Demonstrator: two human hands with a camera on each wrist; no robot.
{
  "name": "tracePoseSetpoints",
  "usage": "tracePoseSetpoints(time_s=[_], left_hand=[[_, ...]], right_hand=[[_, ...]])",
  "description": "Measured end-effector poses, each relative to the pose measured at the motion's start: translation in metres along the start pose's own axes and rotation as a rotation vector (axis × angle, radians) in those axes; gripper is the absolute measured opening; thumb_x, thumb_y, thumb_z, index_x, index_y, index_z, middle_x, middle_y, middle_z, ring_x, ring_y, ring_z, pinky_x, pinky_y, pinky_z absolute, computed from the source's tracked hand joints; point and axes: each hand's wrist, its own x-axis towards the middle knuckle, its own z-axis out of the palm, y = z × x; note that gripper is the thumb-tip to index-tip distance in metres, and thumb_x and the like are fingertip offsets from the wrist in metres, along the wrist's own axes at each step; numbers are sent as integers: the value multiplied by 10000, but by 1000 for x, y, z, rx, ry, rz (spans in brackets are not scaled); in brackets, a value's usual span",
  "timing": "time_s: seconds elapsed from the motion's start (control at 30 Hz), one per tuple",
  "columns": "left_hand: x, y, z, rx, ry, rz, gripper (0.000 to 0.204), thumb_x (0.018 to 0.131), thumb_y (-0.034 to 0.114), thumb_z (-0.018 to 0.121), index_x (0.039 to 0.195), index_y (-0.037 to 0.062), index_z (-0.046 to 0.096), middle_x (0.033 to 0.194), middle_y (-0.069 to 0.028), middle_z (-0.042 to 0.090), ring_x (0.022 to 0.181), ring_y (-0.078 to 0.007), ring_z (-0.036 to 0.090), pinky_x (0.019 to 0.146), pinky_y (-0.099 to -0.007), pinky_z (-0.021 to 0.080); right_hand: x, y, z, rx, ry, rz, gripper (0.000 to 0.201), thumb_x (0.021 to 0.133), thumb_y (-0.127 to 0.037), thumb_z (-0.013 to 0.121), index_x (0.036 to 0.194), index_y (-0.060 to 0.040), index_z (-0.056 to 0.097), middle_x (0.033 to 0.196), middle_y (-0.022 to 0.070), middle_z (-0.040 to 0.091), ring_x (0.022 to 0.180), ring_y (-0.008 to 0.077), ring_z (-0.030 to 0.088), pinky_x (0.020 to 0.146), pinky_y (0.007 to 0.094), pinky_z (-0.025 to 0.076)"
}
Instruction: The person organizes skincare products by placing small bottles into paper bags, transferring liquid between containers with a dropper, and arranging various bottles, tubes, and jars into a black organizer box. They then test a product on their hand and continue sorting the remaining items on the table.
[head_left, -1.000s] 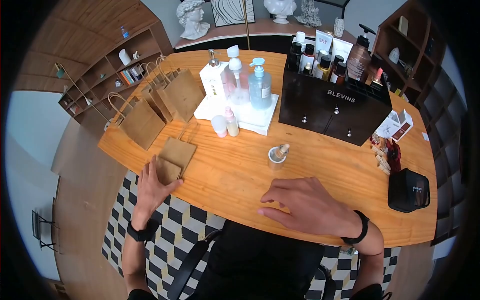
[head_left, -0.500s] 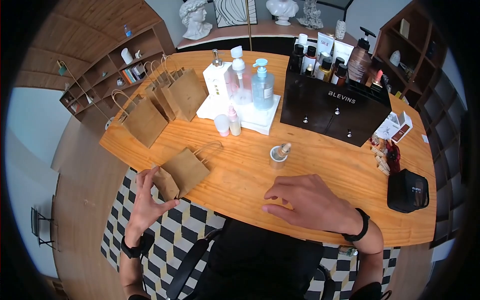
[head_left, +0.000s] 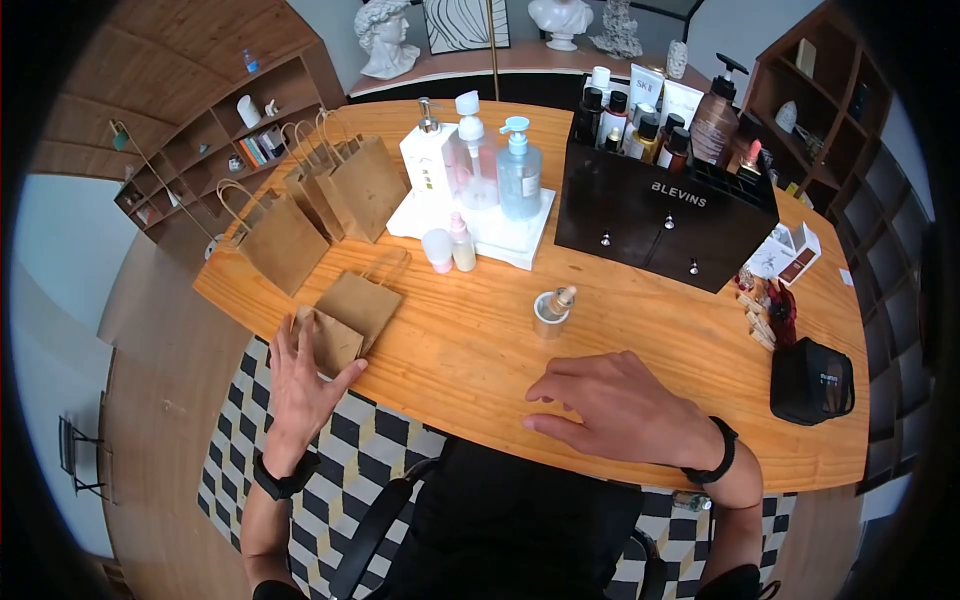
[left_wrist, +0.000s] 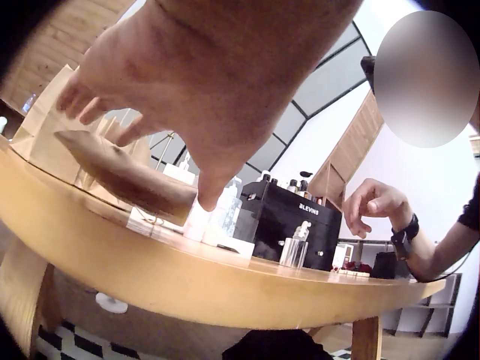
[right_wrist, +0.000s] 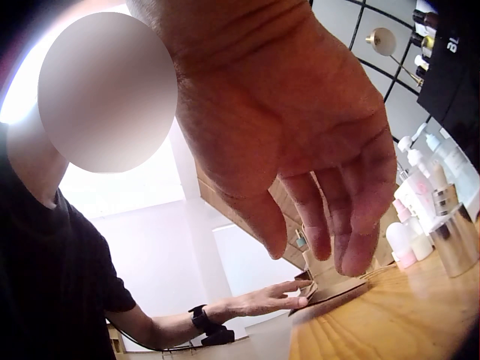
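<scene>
Head view: upright bags [head_left: 365,190] stand arranged, but the low paper bag [head_left: 365,305] lies unraised near the desk [head_left: 450,370] edge, left hand [head_left: 303,390] fingers spread against it, right hand [head_left: 625,412] fingers loosely curled, empty

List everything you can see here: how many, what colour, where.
small paper bag: one, brown, lying by the left hand
paper bags: at least three, brown, standing, table's left
tray: one, white, far middle
pump bottles: three; white, pinkish, blue; on tray
small bottles: two, pale and pink, before tray
cup: one, silvery, holding a dropper bottle, middle
organizer: one, black, far right
bottles and tubes: several, mixed colours, atop organizer
pegs: several, pale wood, right
pouch: one, black, right edge
busts: two, white, behind table
table: one, orange-brown, centre
left hand: one, at small bag
right hand: one, above table's near side
</scene>
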Motion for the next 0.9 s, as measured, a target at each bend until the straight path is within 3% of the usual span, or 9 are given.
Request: tracePoseSetpoints(time_s=[0.07, 0.2, 0.27, 0.37, 0.47, 0.53, 0.7, 0.77, 0.9], left_hand=[[0, -8, 13, 266, 163, 183, 850, 883, 429, 852, 1516, -14, 497, 1627, -317, 339, 1490, -471, 385, 1185, -511, 426], [5, 3, 8, 112, 162, 195, 689, 917, 357, 825, 1439, -20, 581, 1648, -305, 359, 1486, -469, 418, 1190, -503, 420], [9, 16, 2, -73, 143, 245, 531, 916, 230, 812, 1356, -17, 644, 1526, -250, 538, 1380, -451, 534, 1154, -493, 447], [18, 36, -4, -146, 84, 334, 441, 877, 111, 809, 1283, -8, 685, 1369, -204, 660, 1276, -426, 605, 1104, -482, 477], [34, 52, 1, -161, 6, 336, 428, 883, 67, 796, 1288, 2, 673, 1336, -199, 675, 1287, -402, 606, 1085, -469, 494], [53, 77, -2, -201, 10, 390, 452, 878, 69, 801, 1304, 6, 666, 1347, -206, 666, 1301, -405, 595, 1102, -464, 486], [127, 113, 17, -187, 113, 536, 543, 829, 100, 832, 1335, 11, 654, 1293, -221, 684, 1298, -406, 586, 1136, -459, 461], [155, 116, 29, -128, -57, 508, 565, 824, 156, 857, 1332, 9, 659, 1419, -221, 623, 1381, -390, 533, 1177, -450, 435], [180, 126, 37, -99, -221, 431, 522, 800, 215, 882, 1245, 1, 713, 1341, -225, 670, 1335, -374, 575, 1136, -444, 461]], right_hand=[[-1, 1, 0, -2, -13, 9, 351, 1037, -338, 685, 1074, 6, 742, 964, 137, 736, 913, 335, 729, 762, 456, 547], [0, 2, -1, -37, -56, 6, 357, 1043, -334, 676, 1101, 14, 728, 979, 146, 734, 934, 332, 729, 779, 463, 547], [-1, 4, 0, -36, -79, 17, 356, 1043, -331, 674, 1101, 17, 723, 979, 149, 732, 937, 333, 729, 776, 464, 547], [-5, 12, 3, -115, -103, 14, 348, 1029, -396, 695, 1149, -71, 725, 977, 90, 706, 930, 308, 716, 743, 425, 533], [-11, 12, -3, -126, -128, 4, 378, 1029, -414, 691, 1178, -68, 718, 1006, 98, 714, 968, 324, 718, 765, 438, 536], [-16, 11, -10, -76, -65, 5, 347, 1038, -342, 669, 1111, -5, 709, 990, 149, 720, 1008, 357, 709, 846, 471, 521], [-27, 16, -24, -88, 41, 0, 357, 1026, -351, 678, 1155, -18, 685, 1009, 147, 720, 1033, 361, 704, 859, 477, 514], [-31, 18, -30, -98, 67, 5, 366, 1025, -354, 679, 1171, -18, 676, 1016, 145, 722, 1035, 358, 705, 855, 477, 516], [-38, 19, -40, -135, 82, 39, 407, 1028, -411, 673, 1221, -53, 689, 1057, 112, 729, 1040, 337, 710, 832, 468, 531]])
